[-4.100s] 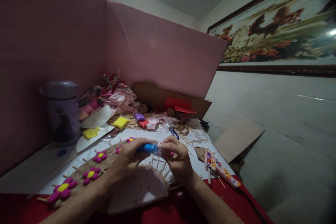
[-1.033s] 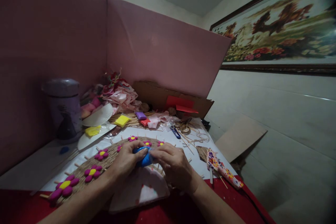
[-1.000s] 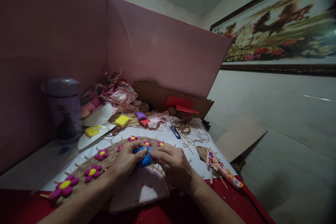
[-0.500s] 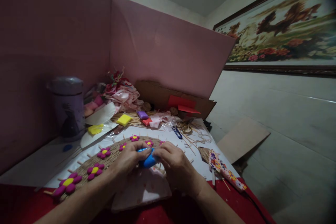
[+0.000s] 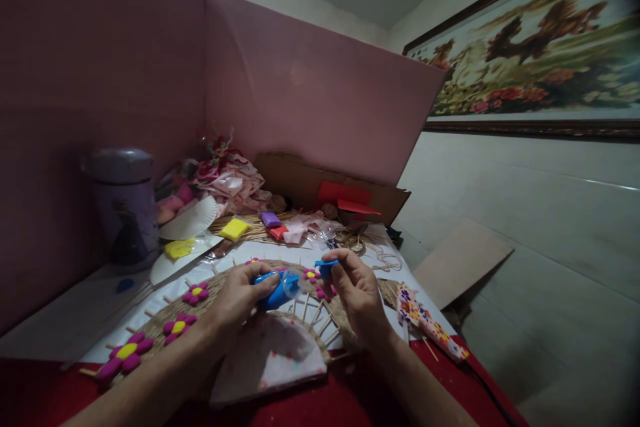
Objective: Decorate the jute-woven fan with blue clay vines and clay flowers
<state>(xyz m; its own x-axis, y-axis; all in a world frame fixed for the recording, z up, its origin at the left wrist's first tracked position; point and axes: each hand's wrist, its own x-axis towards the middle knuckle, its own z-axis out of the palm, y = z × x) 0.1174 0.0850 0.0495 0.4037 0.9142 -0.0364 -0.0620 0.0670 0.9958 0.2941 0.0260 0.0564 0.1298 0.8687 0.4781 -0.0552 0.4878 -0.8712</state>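
My left hand is closed around a clear plastic packet of blue modelling clay, its open end facing right. Between thumb and fingers, my right hand pinches a small piece of blue clay, apart from the packet. Below both hands lies a fan-shaped piece woven with twine over wooden sticks. Magenta clay flowers with yellow centres run along its band. Pale patterned fabric covers its inner part. My forearms and hands hide some of the fan.
A lilac canister stands at the left, near a dab of blue clay. Yellow and purple clay packets lie behind the fan. To the right rests a flower-patterned glue gun with a cord. Pink panels border the back.
My right hand has moved right and up, away from the packet, with a piece of blue clay in its fingers. My left hand keeps the packet, now tilted with its open end showing.
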